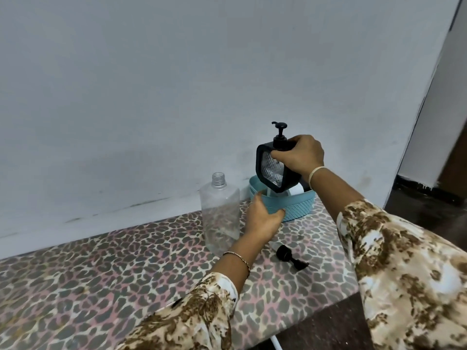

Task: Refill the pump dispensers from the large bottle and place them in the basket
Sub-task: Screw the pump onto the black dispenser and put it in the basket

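My right hand [299, 154] grips a square black-framed pump dispenser [274, 170] by its top, holding it tilted just above the light blue basket [294, 209]. The dispenser's black pump head points up. My left hand [262, 218] holds the basket's near rim, thumb curled over the edge. Something white [296, 190] lies inside the basket, partly hidden by the dispenser. The large clear bottle [220, 215] stands upright and uncapped, just left of my left hand. A loose black pump cap [290, 257] lies on the table in front of the basket.
The table [101, 281] carries a leopard-print cover and stands against a pale grey wall [177, 84]. Its right edge drops to a dark floor [429, 210] close to the basket. A doorway frame rises at the far right.
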A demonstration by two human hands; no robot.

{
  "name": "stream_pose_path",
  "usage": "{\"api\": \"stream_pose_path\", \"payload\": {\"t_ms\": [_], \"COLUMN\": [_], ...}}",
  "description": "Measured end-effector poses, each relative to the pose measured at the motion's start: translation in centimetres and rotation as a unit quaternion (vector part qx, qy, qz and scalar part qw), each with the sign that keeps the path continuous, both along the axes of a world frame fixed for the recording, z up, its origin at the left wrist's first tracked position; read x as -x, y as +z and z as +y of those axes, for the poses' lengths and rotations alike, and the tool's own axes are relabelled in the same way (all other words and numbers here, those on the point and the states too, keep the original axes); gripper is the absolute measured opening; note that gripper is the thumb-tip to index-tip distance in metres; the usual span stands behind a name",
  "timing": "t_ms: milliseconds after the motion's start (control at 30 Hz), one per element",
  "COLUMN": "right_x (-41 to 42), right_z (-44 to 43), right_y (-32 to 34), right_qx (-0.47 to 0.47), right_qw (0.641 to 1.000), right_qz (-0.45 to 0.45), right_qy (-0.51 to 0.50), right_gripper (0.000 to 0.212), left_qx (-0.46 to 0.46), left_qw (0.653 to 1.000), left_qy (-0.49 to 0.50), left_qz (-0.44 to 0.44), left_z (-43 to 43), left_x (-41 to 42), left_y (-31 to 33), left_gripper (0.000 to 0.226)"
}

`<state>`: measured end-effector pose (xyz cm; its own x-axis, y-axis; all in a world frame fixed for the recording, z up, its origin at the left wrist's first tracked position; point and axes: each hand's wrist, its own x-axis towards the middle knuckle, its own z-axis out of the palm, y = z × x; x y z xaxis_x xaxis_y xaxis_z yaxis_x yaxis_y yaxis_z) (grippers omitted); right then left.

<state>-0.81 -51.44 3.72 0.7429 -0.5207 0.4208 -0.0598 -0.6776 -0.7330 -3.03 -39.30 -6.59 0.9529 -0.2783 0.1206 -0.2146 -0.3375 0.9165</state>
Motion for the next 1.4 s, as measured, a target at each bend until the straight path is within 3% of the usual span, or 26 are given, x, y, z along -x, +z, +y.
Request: {"api": "stream_pose_path", "payload": {"t_ms": [333, 567, 867, 1100, 1400], "right_x": [-4.0, -4.8, -4.0, -3.4, -2.4], "right_z": [-0.4, 0.4, 2.0, 1.6, 1.4], "right_y": [-4.3, -6.8, -9.6, -11.0, -11.4], "right_qx": [-0.009, 0.073, 0.111, 0.142, 0.238], "right_qw": [1.000, 0.996, 0.992, 0.989, 0.969], "right_qz": [0.011, 0.036, -0.028, -0.002, 0.029], "right_qy": [-0.011, -0.020, -0.054, -0.049, -0.063], "right_gripper": [0.046, 0.048, 0.053, 0.037, 0.033], "left_qx": [0.009, 0.005, 0.016, 0.008, -0.016], "left_qw": [0.998, 0.999, 0.998, 0.999, 0.999], "left_qy": [0.060, 0.043, 0.042, 0.037, 0.027], "left_qz": [-0.025, -0.032, -0.037, -0.035, -0.033], "left_z": [-2.3, -2.6, -2.9, -2.6, -2.2], "left_x": [-3.7, -4.7, -5.2, -5.0, -5.5], "left_y": [-3.8, -4.7, -5.6, -5.3, -6.0], "left_gripper": [0.080, 0.080, 0.076, 0.077, 0.073]}}
